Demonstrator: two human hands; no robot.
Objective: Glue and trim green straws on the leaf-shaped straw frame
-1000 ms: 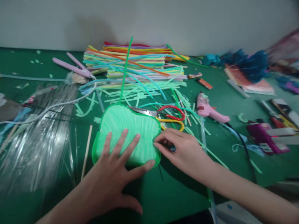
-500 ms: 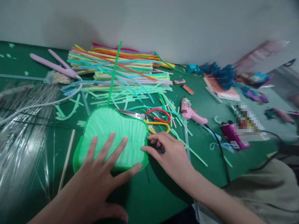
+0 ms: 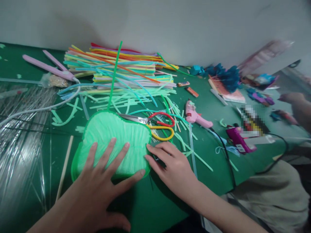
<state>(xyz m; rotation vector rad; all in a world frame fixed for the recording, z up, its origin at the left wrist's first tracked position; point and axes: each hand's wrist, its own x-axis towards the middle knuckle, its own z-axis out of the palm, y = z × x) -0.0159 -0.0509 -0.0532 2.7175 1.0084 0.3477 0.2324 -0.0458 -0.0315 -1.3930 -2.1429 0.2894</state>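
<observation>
A rounded, roughly square mint-green pipe-cleaner panel (image 3: 136, 139) lies before me on the table, with a bright green edging. One bright green pipe cleaner (image 3: 114, 77) sticks up from its far edge. My left hand (image 3: 97, 174) rests flat on the panel, fingers spread. At the panel's right edge, my right hand (image 3: 170, 165) pinches the edging between thumb and forefinger; its other fingers are curled, and a small dark thing shows beneath them, too unclear to name. Scissors (image 3: 145, 121) with one red and one yellow handle lie just beyond, their blades by the panel's far edge.
Bundled coloured pipe cleaners (image 3: 111, 61) lie along the wall, with mint offcuts in front. Left are silvery wires (image 3: 26, 123) and a lilac tong-like tool (image 3: 48, 67) with a white cord. A pink glue gun (image 3: 196, 117) lies right. Another person's hand (image 3: 297, 103) shows far right.
My right thumb and forefinger have come closer together on the panel's right edge. The view has shifted slightly, and another person's hand has appeared at far right. My left hand stays spread.
</observation>
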